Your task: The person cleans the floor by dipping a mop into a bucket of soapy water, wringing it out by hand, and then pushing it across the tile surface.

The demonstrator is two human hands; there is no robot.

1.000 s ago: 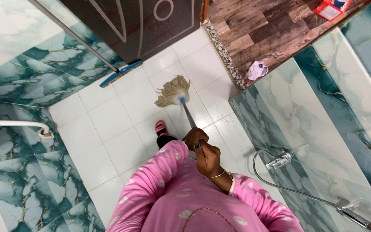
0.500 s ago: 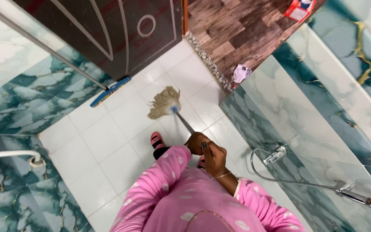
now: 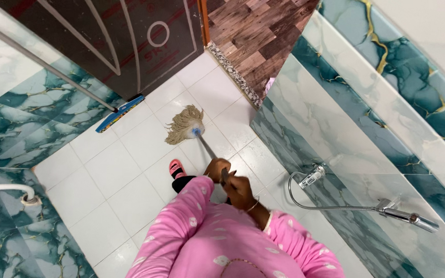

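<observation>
We find both hands closed around the mop handle (image 3: 209, 149): the left hand (image 3: 216, 168) higher toward the mop head, the right hand (image 3: 240, 191) just behind it. The mop head (image 3: 183, 125) rests on the white tiled floor (image 3: 114, 170), near the dark door (image 3: 114, 41). A squeegee (image 3: 119, 113) leans against the wall beside the door. A pink sandal (image 3: 176, 169) shows below the handle.

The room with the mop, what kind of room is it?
Most likely a bathroom. The walls are teal marble-look tile, the white tiled floor is being mopped, and a hand sprayer on a metal hose hangs on the wall beside a tap.
</observation>
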